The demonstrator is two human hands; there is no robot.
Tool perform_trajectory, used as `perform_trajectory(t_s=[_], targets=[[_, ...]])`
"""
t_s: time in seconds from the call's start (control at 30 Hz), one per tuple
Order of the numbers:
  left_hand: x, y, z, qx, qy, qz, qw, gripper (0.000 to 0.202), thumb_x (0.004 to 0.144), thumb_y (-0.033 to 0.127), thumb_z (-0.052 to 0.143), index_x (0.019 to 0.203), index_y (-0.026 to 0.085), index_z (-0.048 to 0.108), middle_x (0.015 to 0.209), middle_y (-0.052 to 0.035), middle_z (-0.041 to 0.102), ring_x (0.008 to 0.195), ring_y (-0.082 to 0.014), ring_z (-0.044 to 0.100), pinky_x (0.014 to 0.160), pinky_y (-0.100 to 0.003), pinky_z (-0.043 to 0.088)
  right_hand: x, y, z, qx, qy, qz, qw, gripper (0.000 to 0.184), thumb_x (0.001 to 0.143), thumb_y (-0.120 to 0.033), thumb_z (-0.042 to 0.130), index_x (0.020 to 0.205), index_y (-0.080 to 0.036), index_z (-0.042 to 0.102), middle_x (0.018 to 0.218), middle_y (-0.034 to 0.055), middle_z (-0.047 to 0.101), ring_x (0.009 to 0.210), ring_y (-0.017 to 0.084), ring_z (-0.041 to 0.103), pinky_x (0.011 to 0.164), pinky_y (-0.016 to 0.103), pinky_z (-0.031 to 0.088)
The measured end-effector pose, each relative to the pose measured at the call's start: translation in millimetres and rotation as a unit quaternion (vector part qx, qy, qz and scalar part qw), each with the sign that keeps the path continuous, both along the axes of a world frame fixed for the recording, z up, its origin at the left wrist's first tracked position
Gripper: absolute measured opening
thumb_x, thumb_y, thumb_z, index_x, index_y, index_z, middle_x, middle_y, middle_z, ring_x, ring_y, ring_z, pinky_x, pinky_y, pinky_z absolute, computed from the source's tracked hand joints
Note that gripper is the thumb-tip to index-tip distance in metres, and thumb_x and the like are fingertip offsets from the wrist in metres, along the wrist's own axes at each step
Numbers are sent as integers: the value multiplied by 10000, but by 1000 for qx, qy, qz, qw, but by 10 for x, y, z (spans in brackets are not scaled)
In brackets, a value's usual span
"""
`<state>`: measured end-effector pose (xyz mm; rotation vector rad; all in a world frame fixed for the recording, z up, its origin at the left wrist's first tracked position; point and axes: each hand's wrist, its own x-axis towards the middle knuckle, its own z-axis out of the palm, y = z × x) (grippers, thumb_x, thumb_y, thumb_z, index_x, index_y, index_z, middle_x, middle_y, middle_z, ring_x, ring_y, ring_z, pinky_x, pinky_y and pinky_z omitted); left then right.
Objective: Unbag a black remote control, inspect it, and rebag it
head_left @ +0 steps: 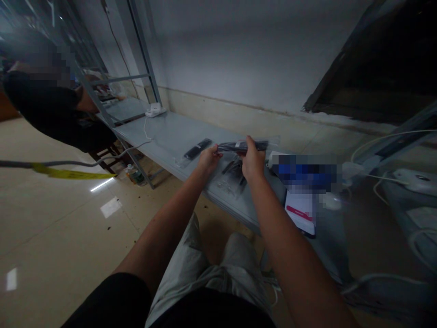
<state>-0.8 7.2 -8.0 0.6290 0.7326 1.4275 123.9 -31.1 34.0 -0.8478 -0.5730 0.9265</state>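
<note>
Trousers of pale cloth (205, 269) and two bare forearms frame the foreground as a person works at a narrow grey table (251, 207). To the right, near the table's front edge, lies what looks like a smartphone (300, 214), its pale screen crossed by a red bar. Clear plastic bags with dark contents (228, 186) lie on the tabletop just below the hands. Over them, the held clear packet with a long dark item inside (232, 147) spans both hands, its long axis running left to right across the person's front, almost level. The left hand (209, 160) pinches its left end between thumb and fingers; the right hand (253, 159) is closed around it farther along, thumb on top, leaving the right end jutting past the grip toward the wall side. A separate bagged black item (198, 149) rests flat on the table beyond the left hand, the nearer of the two, its long axis slanting up to the right. Farther left sit a white device with a cable (155, 110) and a metal frame (119, 78); beyond, a co-worker in dark clothing (48, 107) is seated near the wall (239, 59).
</note>
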Motion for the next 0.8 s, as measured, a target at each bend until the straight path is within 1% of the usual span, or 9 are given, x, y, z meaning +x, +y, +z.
perform_trajectory(t_s=[0.1,0.23,0.33,0.4,0.6,0.8], targets=[[0,4,9,-8,1,9,1000,144,823,162,660,700,195,593,661,-19,573,639,-129,532,692,-284,469,75,-1,54,-19,52,-27,998,338,732,-436,710,943,-229,548,880,-21,634,804,154,666,628,303,598],[16,-57,54,17,2,-16,1000,104,839,188,637,738,187,611,704,-22,585,624,-120,525,646,-279,450,136,-5,47,-1,44,-23,999,331,785,-464,636,1017,-263,512,934,-27,622,836,153,676,665,366,619],[27,-115,88,43,1,-48,998,144,830,264,692,749,176,611,686,-21,569,603,-120,522,631,-294,441,141,-6,35,-9,47,-23,999,296,788,-415,620,1017,-265,507,929,-34,621,818,144,679,672,373,625],[29,-143,100,62,4,-59,996,189,808,288,737,743,175,600,671,-17,561,606,-121,532,640,-299,446,130,-13,39,-14,53,-19,998,278,785,-389,621,1006,-260,514,907,-36,621,803,145,680,671,377,629],[38,-157,91,89,20,-47,995,232,745,270,805,716,182,592,652,1,551,586,-108,524,623,-290,451,76,-50,56,-17,59,-10,998,270,768,-355,665,980,-240,542,863,-34,634,788,150,676,665,380,637],[44,-172,112,94,27,-48,994,195,775,267,782,717,165,626,662,-17,571,580,-105,522,626,-294,446,66,-52,42,-10,58,-4,998,257,770,-347,669,962,-230,545,843,-37,630,758,148,675,649,382,637]])
